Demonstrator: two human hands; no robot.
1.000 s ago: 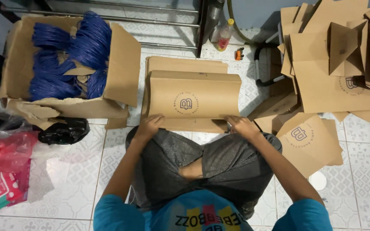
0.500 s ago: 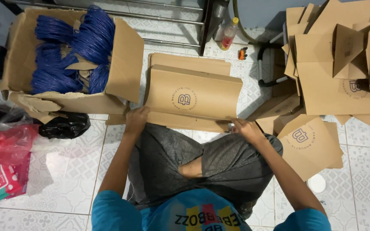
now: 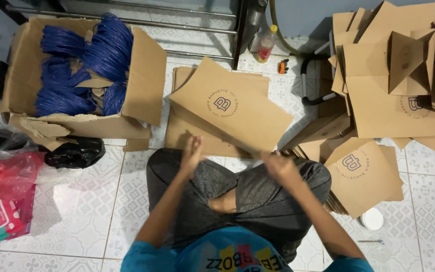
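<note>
A flat brown paper bag with a round printed mark lies skewed on a stack of similar bags on the tiled floor in front of my crossed legs. My right hand grips the bag's near edge at its lower right. My left hand hovers at the near edge of the stack with its fingers apart and holds nothing; it is blurred.
A cardboard box holding bundles of blue cord handles stands at the left. Piles of brown bags fill the right, with more bags by my right knee. A black plastic bag, a red plastic bag, a bottle and a white lid lie around.
The top bag has swung from lying square to a slanted position. My left hand has let go of its edge and lifted, while my right hand stays on the bag.
</note>
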